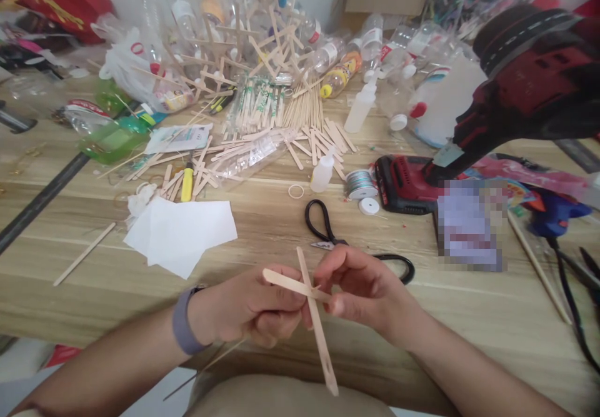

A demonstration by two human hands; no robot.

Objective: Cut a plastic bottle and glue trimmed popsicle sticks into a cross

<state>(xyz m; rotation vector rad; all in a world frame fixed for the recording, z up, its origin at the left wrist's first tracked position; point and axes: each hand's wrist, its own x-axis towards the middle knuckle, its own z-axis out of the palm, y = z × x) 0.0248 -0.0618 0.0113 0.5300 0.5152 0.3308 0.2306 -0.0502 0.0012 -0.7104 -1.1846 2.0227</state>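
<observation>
Two flat wooden sticks cross each other in an X between my hands, the longer stick (319, 336) pointing down toward my lap and the shorter stick (284, 282) lying across it. My left hand (267, 304), with a grey band on its wrist, is closed around the crossed sticks near where they meet. On the other side, my right hand (360, 289) pinches the right end of the shorter stick between thumb and fingers. Black-handled scissors (320, 217) lie just beyond my right hand, partly hidden by it. A thin skewer sticks out below my left hand.
White paper sheets (182, 232) lie at the left, near a single wooden stick (84, 254). Farther back are piled sticks, plastic bottles, a small glue bottle (322, 173) and a thread spool (362, 184). A red and black power tool (407, 182) stands at the right.
</observation>
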